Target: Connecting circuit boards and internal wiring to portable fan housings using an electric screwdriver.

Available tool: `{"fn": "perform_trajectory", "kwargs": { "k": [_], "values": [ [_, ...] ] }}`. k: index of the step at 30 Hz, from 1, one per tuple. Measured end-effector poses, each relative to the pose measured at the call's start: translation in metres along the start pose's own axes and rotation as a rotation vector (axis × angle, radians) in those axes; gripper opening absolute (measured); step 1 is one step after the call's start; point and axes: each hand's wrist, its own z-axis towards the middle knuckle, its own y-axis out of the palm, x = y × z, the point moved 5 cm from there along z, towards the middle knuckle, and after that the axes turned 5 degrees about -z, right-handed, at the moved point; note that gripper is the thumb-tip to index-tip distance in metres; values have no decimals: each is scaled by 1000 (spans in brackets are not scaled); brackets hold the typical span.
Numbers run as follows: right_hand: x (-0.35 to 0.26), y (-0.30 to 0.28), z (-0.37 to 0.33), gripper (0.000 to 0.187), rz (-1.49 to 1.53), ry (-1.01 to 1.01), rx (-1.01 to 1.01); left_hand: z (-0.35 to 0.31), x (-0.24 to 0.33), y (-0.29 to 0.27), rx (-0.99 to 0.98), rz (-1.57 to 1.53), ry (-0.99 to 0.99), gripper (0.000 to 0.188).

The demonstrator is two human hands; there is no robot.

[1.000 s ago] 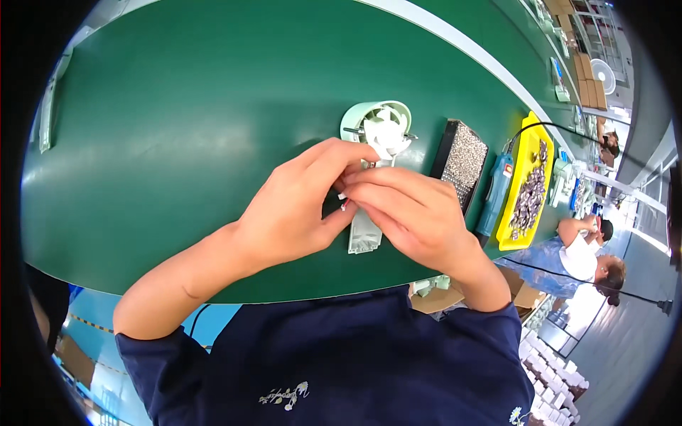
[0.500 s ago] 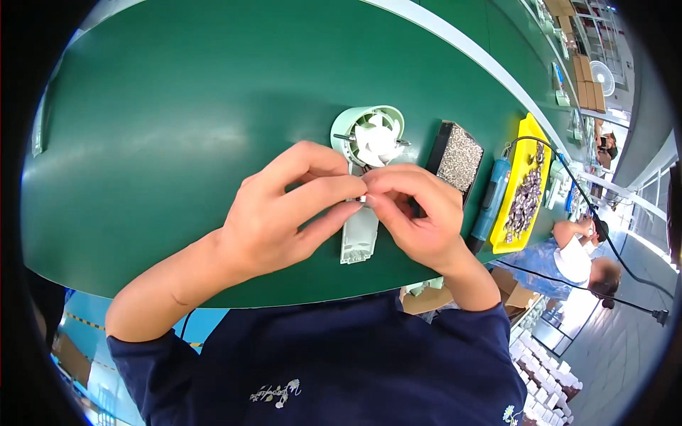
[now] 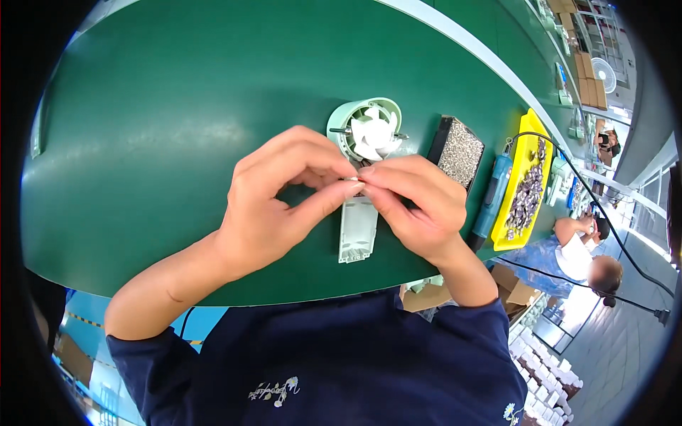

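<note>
My left hand (image 3: pixel 273 195) and my right hand (image 3: pixel 420 206) meet fingertip to fingertip over a small handheld fan lying on the green table. Between the left thumb and fingers shows a small white piece (image 3: pixel 353 179). My right thumb and forefinger are pinched right beside it; what they grip is hidden. Just beyond the fingers lies the fan's pale green round housing (image 3: pixel 339 121), with white blades (image 3: pixel 373 136) inside and dark pins at its sides. Its pale, trough-like handle (image 3: pixel 357 231) points toward me under the hands. The joint between housing and handle is mostly covered by my fingers.
Right of the fan stands a black box (image 3: pixel 458 153) filled with small metal screws. Beside it lie a blue electric screwdriver (image 3: pixel 492 202) with a black cable and a yellow tray (image 3: pixel 503 231) of small shiny parts. Another person (image 3: pixel 579 252) sits at the far right.
Both hands have shifted slightly away from me, exposing more of the handle. The left fingers have become more arched, and the white piece has moved up with the fingertips.
</note>
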Motion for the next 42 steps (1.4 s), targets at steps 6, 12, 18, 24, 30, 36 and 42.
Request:
{"fn": "perform_trajectory", "kwargs": {
  "k": [6,12,18,24,30,36,42],
  "values": [
    [6,-5,-4,18,74,169,-21,3,-2,9,-39,72,-46,21],
    [2,-12,-1,18,-213,28,-95,-4,-4,12,-54,270,35,19],
    [-8,-25,25,25,-437,-181,-612,-6,-1,14,-102,388,62,15],
    [-15,-24,40,22,-558,-246,-837,-8,-2,13,-78,357,65,16],
    [-22,-16,44,23,-645,-312,-923,-12,-2,13,-68,346,64,16],
    [-31,-7,53,24,-656,-336,-949,-14,0,3,-86,372,48,13],
    [-40,-2,53,23,-756,-404,-1006,-15,-1,3,-70,369,75,12]
  ]
}}
